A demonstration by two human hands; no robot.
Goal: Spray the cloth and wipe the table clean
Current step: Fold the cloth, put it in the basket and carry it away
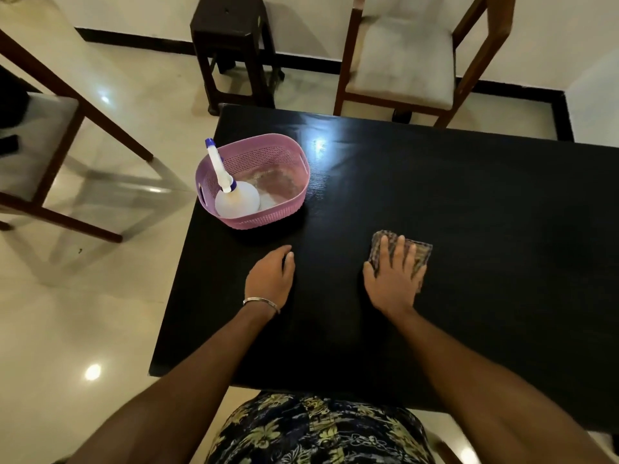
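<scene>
Glossy cream tile floor (100, 313), pale wall with a dark skirting band. A black table (469, 202) fills the centre and right of the view, with a light glare near its far edge. Beyond it: a dark stool (234, 45) and a wooden chair with a pale seat cushion (402, 58); a second wooden chair (43, 152) stands off to the left.

Hands: both forearms reach forward from the lower edge over the table. The right hand (395, 276) lies flat, palm down, fingers spread, pressing on a folded checked cloth (420, 254); the cloth's far and right edges show past the fingertips. Cloth lies on the table right of centre, well apart from the basket. The left hand (271, 274) rests palm down on the bare table, fingers loosely together and slightly curled, holding nothing. A thin metal bangle (261, 302) circles the left wrist.

Containers: a lilac perforated basket (288, 155) sits near the table's left edge, beyond the left hand. Inside, at its near-left end, is a white spray bottle (236, 199), tilted, its white and blue nozzle leaning over the basket's rim. The rest of the basket floor looks smudged; contents there unclear.

Patterned floral clothing (318, 430) shows at the bottom edge.
</scene>
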